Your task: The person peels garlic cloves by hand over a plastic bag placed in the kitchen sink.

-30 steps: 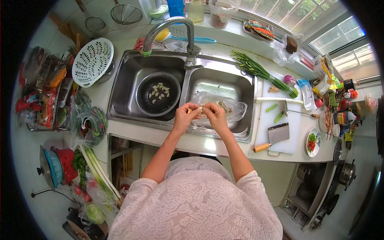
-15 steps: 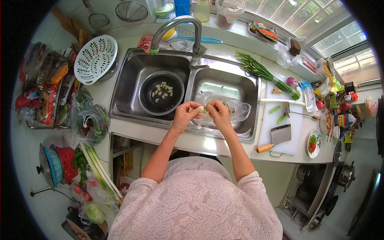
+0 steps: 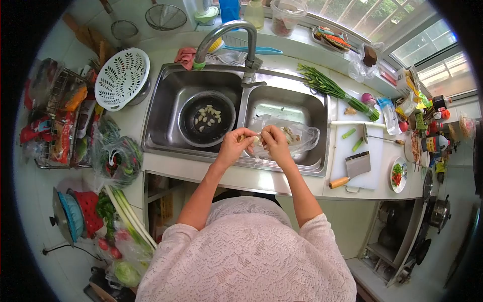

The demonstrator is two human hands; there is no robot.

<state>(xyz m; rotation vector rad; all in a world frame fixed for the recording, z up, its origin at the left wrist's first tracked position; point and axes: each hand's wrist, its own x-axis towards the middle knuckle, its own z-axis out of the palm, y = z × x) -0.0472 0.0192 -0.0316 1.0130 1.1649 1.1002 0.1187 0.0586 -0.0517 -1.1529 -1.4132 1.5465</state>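
Observation:
My left hand (image 3: 235, 148) is closed in a pinch on a pale garlic clove (image 3: 257, 139), over the front rim of the double sink (image 3: 232, 159). Fingertips of my right hand (image 3: 275, 144) press together at the clove's other side; whether they grip the clove or its skin is too small to tell. Under my hands a clear plastic bag (image 3: 308, 139) with pale scraps lies in the right basin. In the left basin stands a round metal bowl (image 3: 187, 132) with several peeled garlic cloves (image 3: 207, 118) in it.
A faucet (image 3: 251, 48) arches over the sink. On the right, a white cutting board (image 3: 375, 173) bears a cleaver (image 3: 358, 164) and cut green pieces. Green stalks (image 3: 332, 89) and a small plate (image 3: 398, 174) lie around it. A white colander (image 3: 122, 79) stands at left.
The view has shifted slightly, so the counter and sink appear a little to the right. Both hands stay together around the clove, with the fingers moving only a little.

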